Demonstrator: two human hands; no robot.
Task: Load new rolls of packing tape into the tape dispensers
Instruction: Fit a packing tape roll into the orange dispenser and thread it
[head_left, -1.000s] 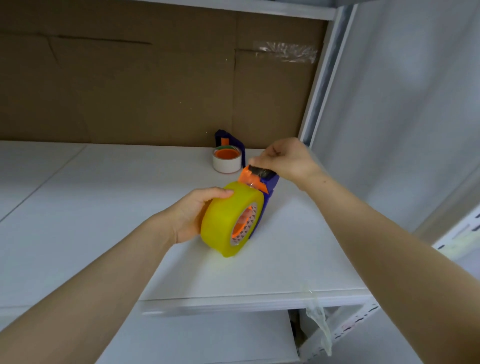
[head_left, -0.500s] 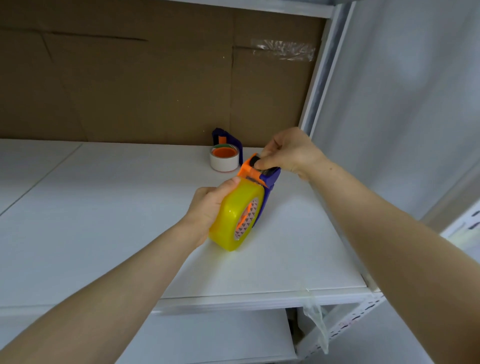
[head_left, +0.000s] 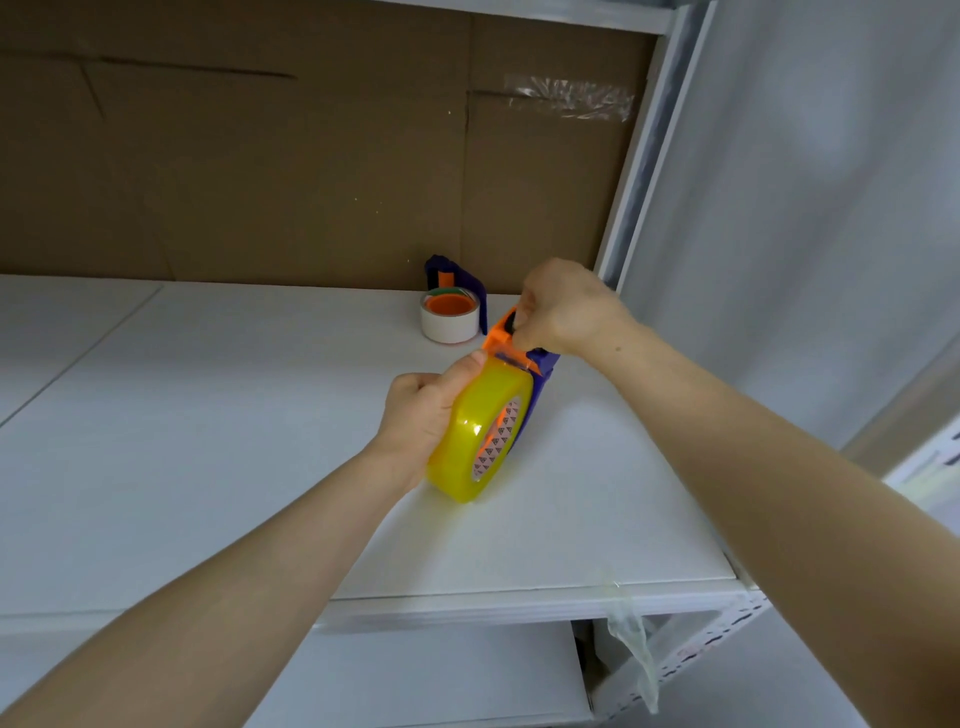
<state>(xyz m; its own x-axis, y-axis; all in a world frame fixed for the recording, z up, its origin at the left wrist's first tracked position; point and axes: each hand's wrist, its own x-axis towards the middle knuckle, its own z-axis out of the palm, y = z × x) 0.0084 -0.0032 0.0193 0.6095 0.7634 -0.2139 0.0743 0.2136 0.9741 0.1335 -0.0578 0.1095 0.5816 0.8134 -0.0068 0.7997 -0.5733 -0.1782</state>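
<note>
A white shelf (head_left: 208, 415) in a metal rack fills the view, backed by a sheet of brown cardboard (head_left: 260, 171) with a strip of clear tape (head_left: 571, 98) stuck high on its right side. Near the middle of the shelf, the yellow roll (head_left: 472, 441) stands on edge with its core already seated on the hub of a purple dispenser (head_left: 540, 374), which lies against its right face. The left hand (head_left: 421, 415) is wrapped round the roll's left rim, thumb stretched up toward the orange flap (head_left: 501, 335) at the dispenser's far end. The right hand (head_left: 566, 306) is curled shut over that far end, pinching around the flap (exactly what the fingertips hold is hidden behind the knuckles). The roll looks mounted, so the step in hand is most likely threading: getting the free end of tape up under the flap and across the cutter. The next move probably calls for the left hand to steady the roll or let it turn while the right draws the tape end through without letting it fold onto itself. By count there are two dispensers and two rolls: the one being loaded, and a second dispenser (head_left: 457, 275) at the far edge against the cardboard, carrying a white roll (head_left: 449, 325) with an orange centre. A scrap of clear plastic (head_left: 631, 649) hangs from the near right corner of the shelf.
</note>
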